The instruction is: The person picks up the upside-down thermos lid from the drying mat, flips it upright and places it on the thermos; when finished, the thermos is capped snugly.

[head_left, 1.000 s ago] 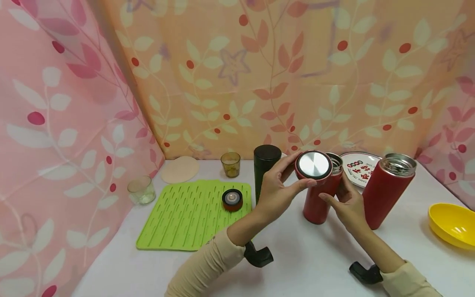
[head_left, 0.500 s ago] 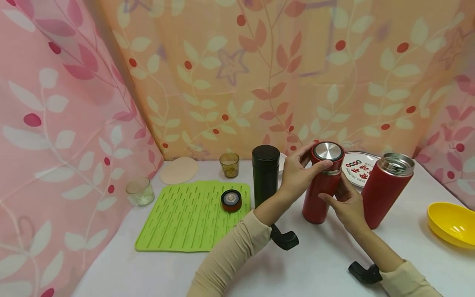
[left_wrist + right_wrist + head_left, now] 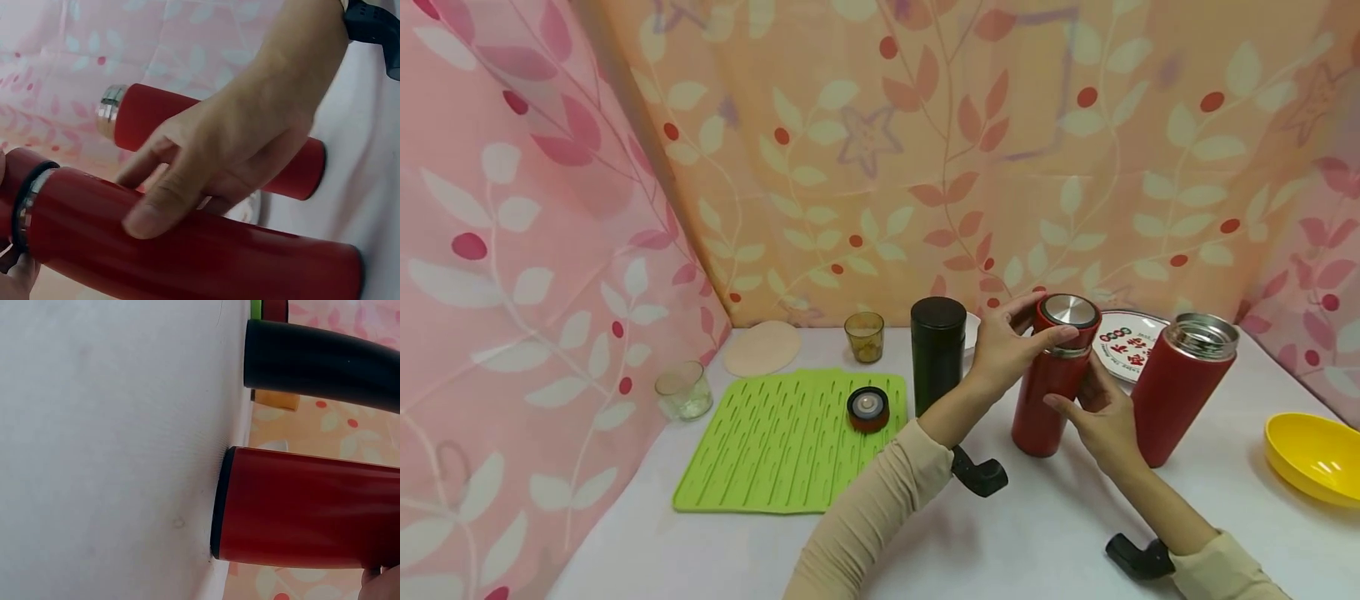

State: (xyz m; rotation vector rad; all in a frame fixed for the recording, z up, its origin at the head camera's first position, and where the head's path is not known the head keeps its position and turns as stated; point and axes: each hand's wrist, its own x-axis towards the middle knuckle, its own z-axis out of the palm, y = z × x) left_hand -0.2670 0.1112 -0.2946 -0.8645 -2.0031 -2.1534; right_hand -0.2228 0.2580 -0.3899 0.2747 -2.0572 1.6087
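A red thermos flask (image 3: 1047,404) stands upright on the white table, steadied by my right hand (image 3: 1101,408), whose fingers and thumb wrap its side. On its mouth sits a red lid (image 3: 1078,335) with a shiny metal top, gripped by my left hand (image 3: 1003,350) between thumb and fingers. A narrow steel band shows between lid and body in the left wrist view. To the right stands a second red flask (image 3: 1180,400), its steel mouth uncovered. Just left of my hands is a black flask (image 3: 937,358) with its cap on.
A red-and-black lid (image 3: 868,409) lies on a green drying mat (image 3: 775,450). Behind are an amber glass (image 3: 865,337), a clear glass (image 3: 685,390) and a round beige disc (image 3: 763,347). A printed plate (image 3: 1123,343) lies behind the flasks; a yellow bowl (image 3: 1311,458) is far right.
My left hand has moved right and brought the lid, earlier tilted beside the flask, onto its mouth. My right hand has stayed on the flask's body.
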